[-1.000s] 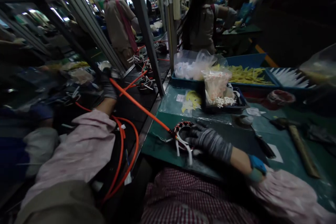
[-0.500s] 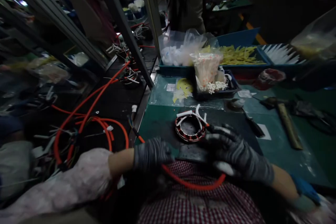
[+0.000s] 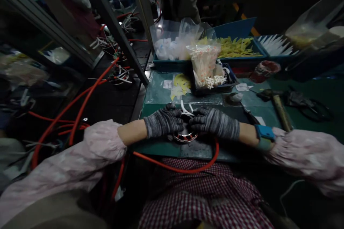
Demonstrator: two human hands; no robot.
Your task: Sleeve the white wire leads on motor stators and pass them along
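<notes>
A round motor stator (image 3: pixel 185 136) with copper windings and white sleeved leads lies on the green bench mat (image 3: pixel 161 112) near the front edge. My left hand (image 3: pixel 164 121), in a grey knit glove, rests on its left side with fingers curled over it. On the stator's right side sits my gloved right hand (image 3: pixel 213 122), its fingers bent around the white leads (image 3: pixel 185 111). An orange cable (image 3: pixel 188 168) runs from the stator, loops over my lap and goes off to the left.
Blue trays (image 3: pixel 236 30) at the back hold yellow strips, white pieces and plastic bags; a small tray (image 3: pixel 212 87) holds a bag of white-tipped parts. A hammer (image 3: pixel 278 105) and scissors (image 3: pixel 309 103) lie at right. Conveyor with more stators and orange cables at left. A person stands behind.
My left hand came back from the conveyor on the left to the stator. The stator was drawn nearer the bench's front edge, and now both hands close on it. The camera tilted down.
</notes>
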